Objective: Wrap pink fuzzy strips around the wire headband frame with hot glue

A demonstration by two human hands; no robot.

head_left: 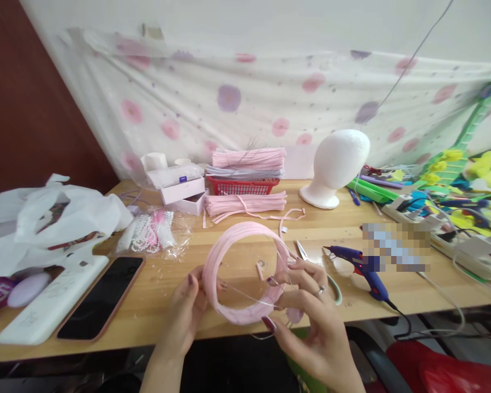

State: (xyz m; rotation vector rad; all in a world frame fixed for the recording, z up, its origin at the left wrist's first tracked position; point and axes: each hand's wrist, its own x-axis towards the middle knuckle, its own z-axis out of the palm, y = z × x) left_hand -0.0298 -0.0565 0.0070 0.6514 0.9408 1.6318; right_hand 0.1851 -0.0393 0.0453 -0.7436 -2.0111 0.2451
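A wide hoop (213, 256) wrapped in pale pink ribbon stands upright above the front of the table. My left hand (190, 305) grips its left side, thumb outside and fingertips partly hidden behind the band. At the right side, my right hand (311, 305) has bent fingers around a thin pale wire (247, 296), which crosses the hoop's opening. The index fingertip meets the wire; the thumb sits a little apart below. A loose pink ribbon tail (284, 226) runs from the hoop toward the table behind. Scissors (301, 251) lie partly hidden behind my right hand.
Pink strip bundles (245, 203) lie before a red basket (243, 186). A white foam head (337, 164) stands behind. Right are a blue glue gun (366, 267) and a power strip (470, 254); left, a phone (102, 297), a white case (53, 300) and bagged beads (149, 232).
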